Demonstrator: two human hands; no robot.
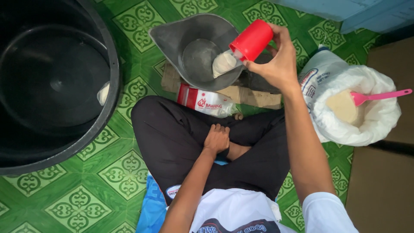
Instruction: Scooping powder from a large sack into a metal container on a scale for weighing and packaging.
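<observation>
Large black plastic tub (51,82), round and smooth-walled, stands on the green patterned floor tiles (108,172) at the person's left, within reach. White sack (371,116), soft and crumpled, mouth rolled open for access; pale flour inside, pink scoop (379,96) stuck in it. Grey metal scale pan (194,47), spouted, sits ahead of the crossed legs. Right hand (278,64) tips a red plastic cup (252,39), fingers clamped round it, white powder (224,64) falling into the pan. Left hand (217,139) rests on the leg, fingers loosely curled together.
</observation>
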